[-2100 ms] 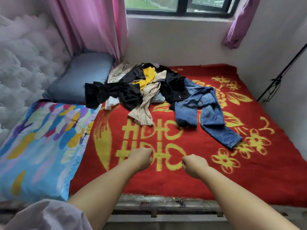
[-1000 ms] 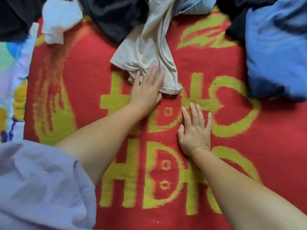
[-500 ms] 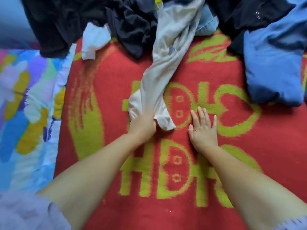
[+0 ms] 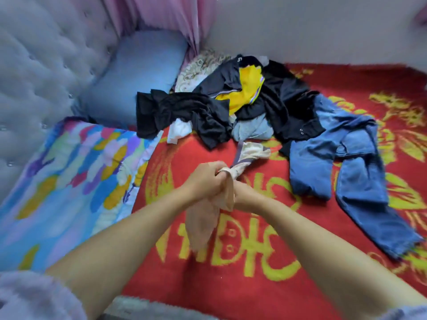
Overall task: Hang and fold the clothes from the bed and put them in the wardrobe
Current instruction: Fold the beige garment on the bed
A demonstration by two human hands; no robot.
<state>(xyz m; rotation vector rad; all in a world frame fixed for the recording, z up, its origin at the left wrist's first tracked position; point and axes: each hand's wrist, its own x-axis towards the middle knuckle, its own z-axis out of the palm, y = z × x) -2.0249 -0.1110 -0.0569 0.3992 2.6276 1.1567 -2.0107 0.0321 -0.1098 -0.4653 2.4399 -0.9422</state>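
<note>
A beige garment [image 4: 248, 155] is pulled out of the pile on the red blanket [image 4: 265, 285]. My left hand [image 4: 206, 179] grips it in a fist above the bed, and part of it hangs down below the hand. My right hand [image 4: 242, 196] is right beside the left, mostly hidden by the cloth; it seems to hold the garment too. Behind lies the pile: black clothes [image 4: 184, 112], a yellow piece [image 4: 247, 87], a light blue-grey item [image 4: 251, 129], a white piece [image 4: 179, 132] and blue jeans [image 4: 346, 162].
A colourful pillow [image 4: 69, 181] lies at the left, a blue pillow [image 4: 141, 75] behind it against the tufted headboard [image 4: 34, 65]. Pink curtain [image 4: 173, 17] hangs at the back corner. A wall bounds the bed's far side.
My left hand has dragged the beige garment free of the pile and lifted it toward me. My right hand left the blanket and joined it at the cloth. The view pulled back.
</note>
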